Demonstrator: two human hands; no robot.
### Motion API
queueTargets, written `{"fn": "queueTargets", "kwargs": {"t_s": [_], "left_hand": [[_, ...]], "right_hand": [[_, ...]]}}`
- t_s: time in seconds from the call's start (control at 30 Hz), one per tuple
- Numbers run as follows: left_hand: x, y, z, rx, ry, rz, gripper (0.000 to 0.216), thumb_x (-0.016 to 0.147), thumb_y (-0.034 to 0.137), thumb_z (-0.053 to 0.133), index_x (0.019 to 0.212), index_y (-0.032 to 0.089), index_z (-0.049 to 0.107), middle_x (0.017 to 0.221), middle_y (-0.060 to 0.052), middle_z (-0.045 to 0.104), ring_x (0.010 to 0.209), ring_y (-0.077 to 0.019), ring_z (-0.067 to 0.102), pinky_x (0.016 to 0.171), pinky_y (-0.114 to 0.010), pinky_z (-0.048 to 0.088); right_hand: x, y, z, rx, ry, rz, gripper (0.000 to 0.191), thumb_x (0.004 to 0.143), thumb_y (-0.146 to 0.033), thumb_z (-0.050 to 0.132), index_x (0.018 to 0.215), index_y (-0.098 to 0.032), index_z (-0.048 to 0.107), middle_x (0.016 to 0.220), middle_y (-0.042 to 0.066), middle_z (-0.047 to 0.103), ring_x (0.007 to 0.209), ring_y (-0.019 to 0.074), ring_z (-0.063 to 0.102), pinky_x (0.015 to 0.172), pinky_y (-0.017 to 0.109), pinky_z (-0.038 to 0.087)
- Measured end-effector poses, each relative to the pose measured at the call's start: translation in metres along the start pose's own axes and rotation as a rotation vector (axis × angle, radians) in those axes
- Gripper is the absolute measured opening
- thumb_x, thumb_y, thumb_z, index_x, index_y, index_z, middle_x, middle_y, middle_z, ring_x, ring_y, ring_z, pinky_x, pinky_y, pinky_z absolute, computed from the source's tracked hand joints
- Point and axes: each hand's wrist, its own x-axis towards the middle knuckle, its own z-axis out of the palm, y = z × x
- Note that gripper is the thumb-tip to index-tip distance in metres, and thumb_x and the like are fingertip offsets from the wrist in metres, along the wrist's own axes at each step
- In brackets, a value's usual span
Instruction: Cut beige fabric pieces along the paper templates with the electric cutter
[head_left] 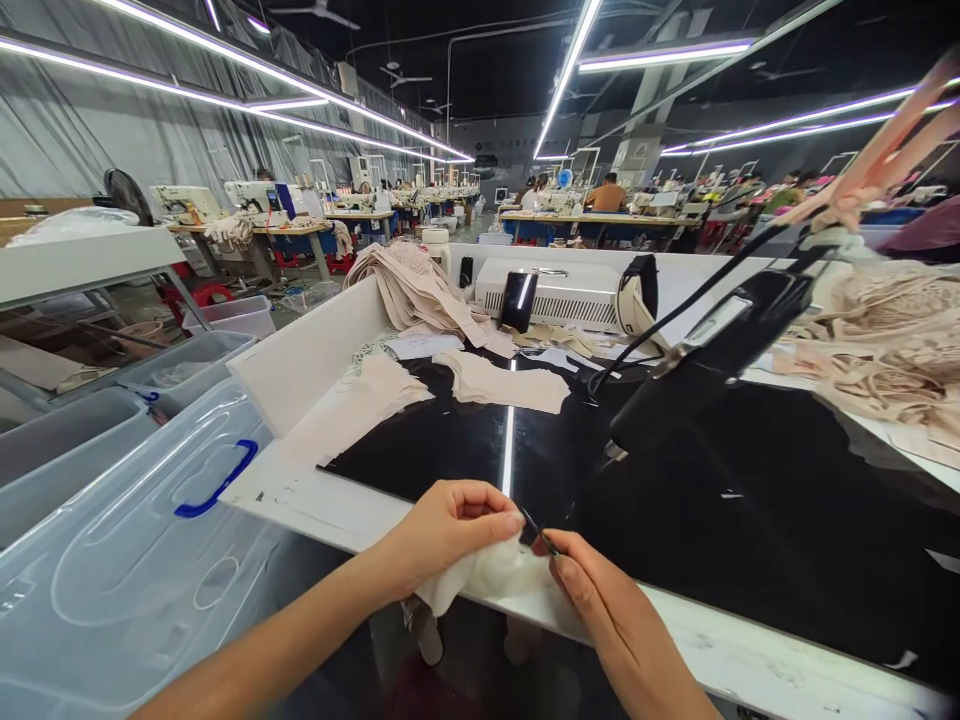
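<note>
My left hand (pixel 457 530) pinches a cream piece of fabric (pixel 491 572) between thumb and fingers at the front edge of the table. The fabric hangs partly over that edge. My right hand (pixel 600 590) grips a small dark pointed tool (pixel 541 532), its tip directed at the cloth by my left fingertips. Whether it is scissors or tweezers, I cannot tell. Beyond my hands, a stack of cut cream pieces (pixel 510 382) lies on the black board (pixel 450 440), with another cream pile (pixel 375 400) to its left.
A black handheld device (pixel 697 350) with a metal tip hangs from pinkish bands over the board's right side. Behind are a phone (pixel 518 302), a white vented box (pixel 555 290) and draped beige fabric (pixel 420 285). Clear lidded bins (pixel 150 560) stand left; beige bundles (pixel 892 340) lie right.
</note>
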Motion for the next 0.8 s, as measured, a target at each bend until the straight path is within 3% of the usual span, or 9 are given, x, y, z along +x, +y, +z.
{"fn": "queueTargets", "kwargs": {"t_s": [0.1,0.23,0.43,0.6,0.8], "left_hand": [[0.001,-0.002,-0.002,0.060,0.010,-0.019,0.073,0.059,0.074,0.119,0.090,0.017,0.087,0.085,-0.001,0.075,0.082,-0.0162,0.059,0.078,-0.031,0.041],[0.001,-0.005,-0.006,0.172,0.007,-0.014,0.058,0.071,0.066,0.108,0.094,0.017,0.089,0.087,-0.002,0.075,0.085,-0.0185,0.060,0.079,-0.032,0.041],[-0.002,0.001,-0.008,0.299,0.010,0.042,0.037,0.081,0.055,0.092,0.091,0.019,0.088,0.091,-0.003,0.078,0.087,-0.0210,0.062,0.080,-0.034,0.043],[-0.004,0.004,-0.007,0.367,0.014,0.044,0.036,0.081,0.055,0.087,0.090,0.021,0.088,0.088,-0.002,0.076,0.084,-0.0211,0.060,0.077,-0.034,0.042],[-0.007,0.004,-0.009,0.443,0.016,0.050,0.034,0.085,0.053,0.084,0.090,0.020,0.089,0.089,-0.003,0.076,0.084,-0.0211,0.059,0.075,-0.034,0.040]], "right_hand": [[-0.003,0.005,0.002,-0.038,-0.010,-0.005,0.069,0.125,-0.083,0.050,0.139,-0.034,0.096,0.137,0.010,0.097,0.122,0.0332,0.093,0.116,0.042,0.076],[-0.001,0.008,-0.002,-0.080,-0.043,-0.029,0.071,0.127,-0.082,0.045,0.141,-0.033,0.096,0.140,0.011,0.097,0.125,0.0330,0.095,0.113,0.042,0.078],[0.009,0.012,-0.020,-0.109,-0.212,-0.049,0.069,0.125,-0.082,0.051,0.148,-0.034,0.095,0.146,0.013,0.096,0.138,0.0361,0.094,0.117,0.045,0.079],[0.010,0.007,-0.021,-0.094,-0.209,-0.069,0.061,0.126,-0.076,0.054,0.140,-0.033,0.096,0.134,0.011,0.098,0.122,0.0342,0.096,0.111,0.043,0.080],[0.010,-0.004,-0.018,-0.079,-0.262,-0.063,0.064,0.127,-0.078,0.047,0.123,-0.033,0.093,0.105,0.006,0.093,0.100,0.0296,0.093,0.083,0.034,0.076]]}}
